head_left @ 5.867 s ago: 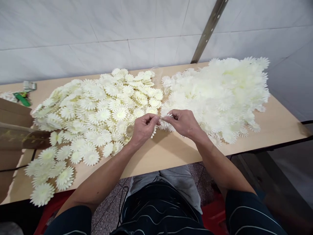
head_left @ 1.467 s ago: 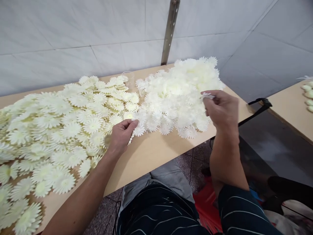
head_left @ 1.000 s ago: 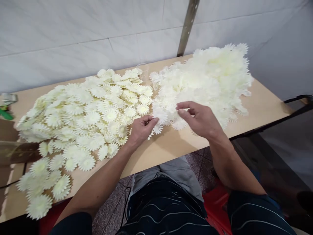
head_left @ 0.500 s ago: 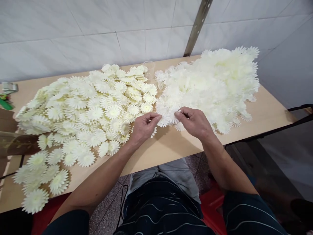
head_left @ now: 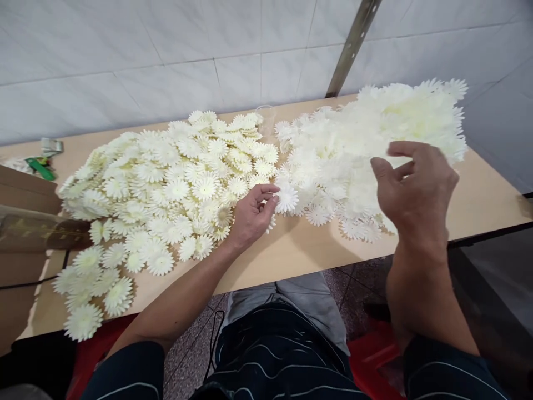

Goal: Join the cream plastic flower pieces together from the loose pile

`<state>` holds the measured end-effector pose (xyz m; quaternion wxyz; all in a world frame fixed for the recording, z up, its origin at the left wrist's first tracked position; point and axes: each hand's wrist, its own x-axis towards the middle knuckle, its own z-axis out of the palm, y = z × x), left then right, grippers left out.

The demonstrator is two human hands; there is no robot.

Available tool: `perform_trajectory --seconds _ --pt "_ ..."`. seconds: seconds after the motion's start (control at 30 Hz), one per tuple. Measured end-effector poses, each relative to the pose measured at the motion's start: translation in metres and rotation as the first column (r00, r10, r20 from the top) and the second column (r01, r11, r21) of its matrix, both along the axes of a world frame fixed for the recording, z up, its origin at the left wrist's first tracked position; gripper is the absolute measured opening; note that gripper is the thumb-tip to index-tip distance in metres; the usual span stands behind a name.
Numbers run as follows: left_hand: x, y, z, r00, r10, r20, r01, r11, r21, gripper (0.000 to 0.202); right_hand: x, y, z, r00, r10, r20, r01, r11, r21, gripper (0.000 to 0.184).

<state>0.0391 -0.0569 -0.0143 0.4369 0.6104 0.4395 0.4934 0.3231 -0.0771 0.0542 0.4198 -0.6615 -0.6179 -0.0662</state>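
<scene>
Between the thumb and fingers of my left hand (head_left: 255,216) is the edge of a white artificial flower (head_left: 287,198), held over the gap between two heaps. My right hand (head_left: 416,186) is raised over the right side of the table, thumb and fingers apart, with nothing visible in it. Below and behind it lies a heap of thin, loose white petal layers (head_left: 333,144). To the left of my left hand spreads a heap of cream artificial flowers (head_left: 166,172) with pale yellow centres.
The wooden table (head_left: 250,272) stands against a tiled wall (head_left: 175,89). A clear cup (head_left: 266,114) sits behind the heaps. At the left are a green tool (head_left: 40,168) and a cardboard box (head_left: 25,191) with a tape roll. A red stool (head_left: 375,355) is below.
My right hand has moved right and up, away from my left hand, and its fingers have spread. My left hand still pinches a flower. The view has shifted slightly.
</scene>
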Motion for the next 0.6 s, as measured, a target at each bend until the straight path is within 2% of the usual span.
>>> perform_trajectory --seconds 0.03,0.07,0.13,0.2,0.23,0.37,0.6 --pt "0.0 -0.002 0.0 1.0 -0.005 -0.018 0.006 1.0 0.025 0.027 -0.012 0.0 -0.001 0.994 0.085 -0.068 -0.088 0.995 -0.042 0.04" --pt "0.0 -0.005 0.0 0.999 -0.009 -0.04 0.011 0.999 0.048 0.027 -0.027 0.0 -0.003 0.968 0.202 -0.145 -0.222 0.966 -0.134 0.046" --pt "0.001 -0.008 0.001 0.997 -0.013 -0.081 0.021 0.995 0.098 0.027 -0.056 0.0 -0.011 0.877 0.382 -0.29 -0.465 0.826 -0.318 0.056" --pt "0.002 -0.01 0.001 0.994 -0.017 -0.109 0.033 0.989 0.146 0.028 -0.077 0.001 -0.02 0.813 0.425 -0.398 -0.566 0.737 -0.369 0.062" --pt "0.002 -0.01 0.001 0.993 -0.021 -0.117 0.04 0.986 0.165 0.028 -0.083 0.003 -0.025 0.797 0.418 -0.436 -0.582 0.723 -0.371 0.063" --pt "0.001 -0.007 -0.001 0.993 -0.019 -0.113 0.036 0.988 0.151 0.027 -0.085 0.011 -0.034 0.815 0.353 -0.461 -0.528 0.779 -0.338 0.059" --pt "-0.001 0.001 -0.003 0.998 0.064 0.004 -0.064 0.997 0.031 0.037 -0.085 0.015 -0.029 0.866 0.343 -0.365 -0.46 0.833 -0.308 0.072"
